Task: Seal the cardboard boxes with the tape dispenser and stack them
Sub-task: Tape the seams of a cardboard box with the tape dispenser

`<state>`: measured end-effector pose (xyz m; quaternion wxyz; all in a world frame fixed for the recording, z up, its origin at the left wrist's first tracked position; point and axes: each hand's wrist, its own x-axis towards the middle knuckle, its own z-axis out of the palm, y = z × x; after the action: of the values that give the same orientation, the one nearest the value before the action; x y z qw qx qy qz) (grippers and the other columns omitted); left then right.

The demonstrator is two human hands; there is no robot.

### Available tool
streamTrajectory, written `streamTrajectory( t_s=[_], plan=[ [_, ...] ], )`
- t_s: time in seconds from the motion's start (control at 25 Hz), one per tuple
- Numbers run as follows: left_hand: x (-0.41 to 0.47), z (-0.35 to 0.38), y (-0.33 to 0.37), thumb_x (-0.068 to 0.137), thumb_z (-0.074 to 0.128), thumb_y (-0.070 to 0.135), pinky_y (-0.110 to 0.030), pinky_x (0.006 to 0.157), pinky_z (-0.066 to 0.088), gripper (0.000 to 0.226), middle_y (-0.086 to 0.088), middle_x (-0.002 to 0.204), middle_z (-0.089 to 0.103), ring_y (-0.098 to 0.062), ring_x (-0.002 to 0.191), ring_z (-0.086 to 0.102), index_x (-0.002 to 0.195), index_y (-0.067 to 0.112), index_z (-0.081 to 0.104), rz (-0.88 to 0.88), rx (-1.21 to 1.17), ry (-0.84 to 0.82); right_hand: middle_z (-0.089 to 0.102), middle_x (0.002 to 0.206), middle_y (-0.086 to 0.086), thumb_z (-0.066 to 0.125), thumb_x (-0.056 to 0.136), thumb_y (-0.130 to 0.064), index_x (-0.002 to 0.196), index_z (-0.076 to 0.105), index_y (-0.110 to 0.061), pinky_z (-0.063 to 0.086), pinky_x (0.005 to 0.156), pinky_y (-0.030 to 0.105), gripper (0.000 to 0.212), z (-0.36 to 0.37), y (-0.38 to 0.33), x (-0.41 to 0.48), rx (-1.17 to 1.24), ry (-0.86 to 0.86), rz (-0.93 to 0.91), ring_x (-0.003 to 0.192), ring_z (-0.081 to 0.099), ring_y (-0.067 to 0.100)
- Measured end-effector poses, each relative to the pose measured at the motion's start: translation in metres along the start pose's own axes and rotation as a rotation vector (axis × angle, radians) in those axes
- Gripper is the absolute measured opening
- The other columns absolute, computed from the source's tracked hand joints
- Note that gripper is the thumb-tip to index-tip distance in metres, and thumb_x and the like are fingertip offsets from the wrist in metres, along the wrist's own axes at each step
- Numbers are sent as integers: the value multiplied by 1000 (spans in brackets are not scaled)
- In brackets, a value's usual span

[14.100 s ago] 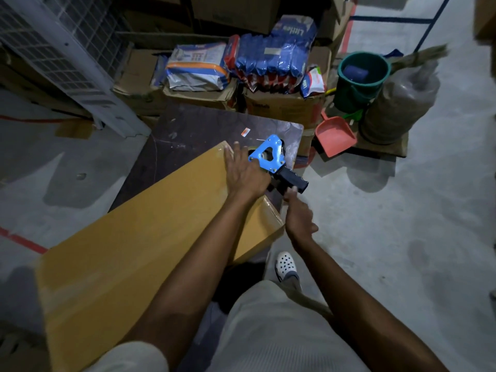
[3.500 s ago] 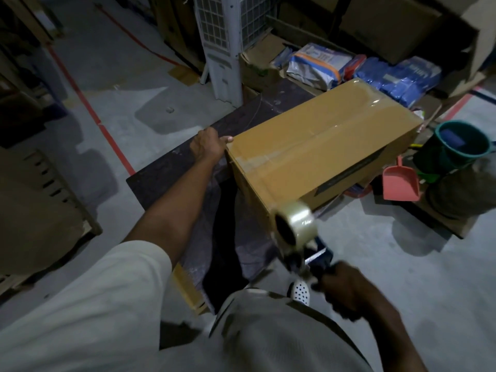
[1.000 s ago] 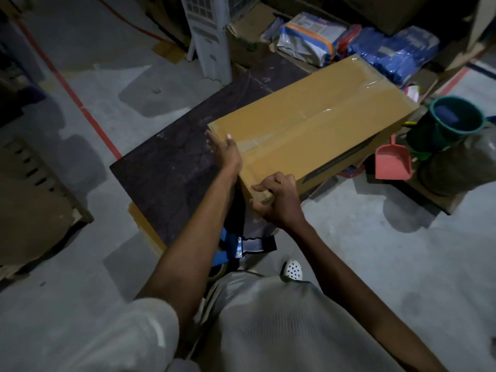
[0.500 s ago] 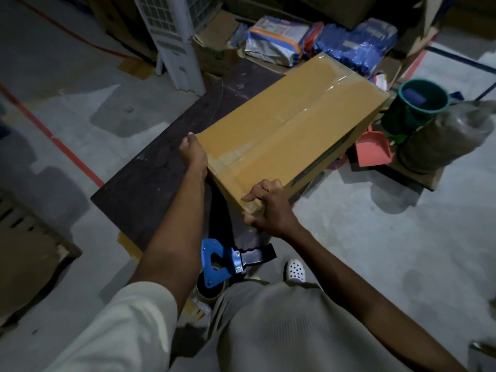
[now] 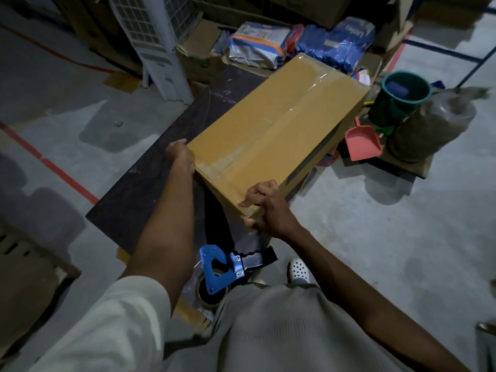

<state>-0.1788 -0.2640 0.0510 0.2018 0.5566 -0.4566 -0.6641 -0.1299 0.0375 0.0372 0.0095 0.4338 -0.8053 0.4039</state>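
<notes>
The right hand [image 5: 268, 208] is clamped on the near right corner of the cardboard box [image 5: 308, 135], fingers curled over the top edge and thumb against the end face. The left hand [image 5: 181, 157] wraps round the box's near left corner, fingers bent down its side. The box lies lengthwise on a dark table [image 5: 139, 189], its right side at the table's edge. A strip of clear tape [image 5: 271, 124] runs along the middle seam of the box's top and folds over both ends. Below the box's near end, between the person's forearms, the blue tape dispenser [image 5: 222, 267] sits with its black handle pointing right. Right of the box's far end are a green bucket [image 5: 402, 95], a pink dustpan [image 5: 362, 143] and a bulging sack [image 5: 429, 130]. Beyond the box's far end lie blue packets [image 5: 338, 41].
</notes>
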Motion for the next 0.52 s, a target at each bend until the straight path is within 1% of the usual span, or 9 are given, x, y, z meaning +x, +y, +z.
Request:
streamTrajectory(
  t_s=[0.04,0.08,0.16,0.2,0.28,0.36,0.4,0.44,0.52],
  plan=[
    [-5,0,-1,102,37,6,-38,82,54,35,-21,129,62,-33,110,64,125,3,64,21,-56,12,64,126,9,86,75,-36,105,71,-33,42,96,46,34,-2,-2,-9,-100,62,9,115,57,36],
    [-15,-2,-4,100,37,0,-35,73,54,34,-19,115,67,-30,97,66,113,3,68,29,-49,27,56,142,11,81,80,-43,110,73,-36,37,108,50,32,-5,-3,-22,-203,125,37,129,52,36],
    [-37,-6,-23,95,38,-4,-31,64,53,34,-11,90,68,-27,82,65,91,7,70,31,-1,78,36,159,16,77,86,-48,126,71,-30,28,119,48,44,-11,-1,-51,-252,245,178,147,35,36],
    [-51,-9,-36,91,39,-4,-30,62,51,35,-9,83,68,-28,80,66,81,10,70,49,6,88,26,163,16,78,87,-47,136,63,-26,29,121,46,55,-15,3,-63,-173,293,307,152,26,33],
    [-68,-16,-59,85,38,-1,-32,62,51,37,-11,84,71,-29,79,68,71,17,67,127,60,110,13,166,7,82,84,-47,153,38,-24,32,121,47,85,-23,8,-77,104,329,587,155,18,23],
    [-77,-16,-61,81,38,-4,-31,66,52,37,-14,91,74,-27,81,68,73,17,68,180,34,162,11,166,-8,85,79,-51,160,15,-30,35,119,42,109,-23,7,-77,385,293,765,154,23,20],
    [-77,-15,-62,82,38,-7,-29,68,53,36,-15,93,73,-25,83,67,78,14,67,204,-22,170,13,166,-11,85,77,-53,161,10,-32,36,118,37,115,-21,3,-75,467,261,788,152,27,18],
    [-77,-14,-66,85,40,-7,-29,72,53,33,-16,96,73,-25,86,68,84,12,67,224,-62,171,14,166,-12,84,77,-57,161,7,-33,36,119,37,117,-17,0,-73,505,237,772,152,29,17],
    [-98,-11,-76,97,45,4,-26,73,54,25,-15,104,73,-25,90,68,96,10,70,279,-88,184,14,168,-9,73,82,-68,161,4,-36,34,122,47,110,-11,0,-66,504,216,735,154,24,15]
  ],
)
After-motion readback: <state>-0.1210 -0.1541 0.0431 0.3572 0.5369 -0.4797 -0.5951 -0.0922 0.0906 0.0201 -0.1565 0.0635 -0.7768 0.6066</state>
